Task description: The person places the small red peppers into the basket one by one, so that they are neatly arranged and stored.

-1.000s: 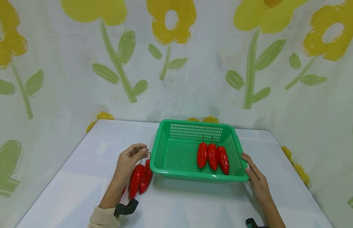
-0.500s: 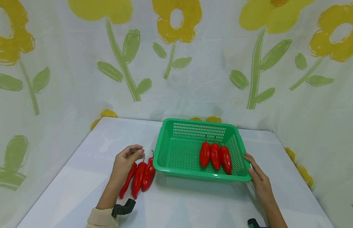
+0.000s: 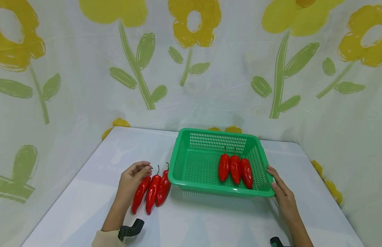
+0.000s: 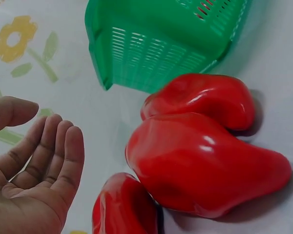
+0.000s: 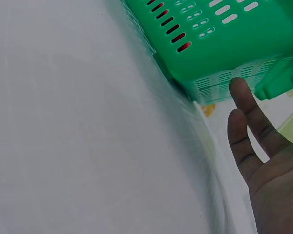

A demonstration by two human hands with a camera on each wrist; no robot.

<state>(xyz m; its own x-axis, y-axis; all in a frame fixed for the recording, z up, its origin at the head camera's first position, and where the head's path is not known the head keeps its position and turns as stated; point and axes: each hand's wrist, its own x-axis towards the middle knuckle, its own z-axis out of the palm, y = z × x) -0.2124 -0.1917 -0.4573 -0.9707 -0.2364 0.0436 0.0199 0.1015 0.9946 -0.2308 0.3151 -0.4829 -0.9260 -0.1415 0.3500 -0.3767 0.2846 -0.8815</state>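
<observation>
A green plastic basket (image 3: 218,190) stands on the table with three glossy red peppers (image 3: 235,169) inside, toward its right. Left of it lie three more red peppers (image 3: 152,193) side by side, stems pointing away from me. My left hand (image 3: 130,180) is just above the stem end of the leftmost pepper (image 4: 123,207). In the left wrist view a gap shows between its thumb and fingers, with nothing seen held. My right hand (image 3: 283,193) rests against the basket's right rim, its fingers (image 5: 259,122) nearly straight; the rim partly hides this hand in its wrist view.
The white table (image 3: 206,226) ends at a cloth backdrop (image 3: 215,106) printed with yellow flowers, which rises behind and on both sides. A black wrist device (image 3: 132,229) is strapped on the left arm, and another (image 3: 276,242) on the right.
The left hand has drawn left, away from the basket, and more of the leftmost pepper shows. The right hand stays at the basket rim. The whole scene has shifted slightly right in view.
</observation>
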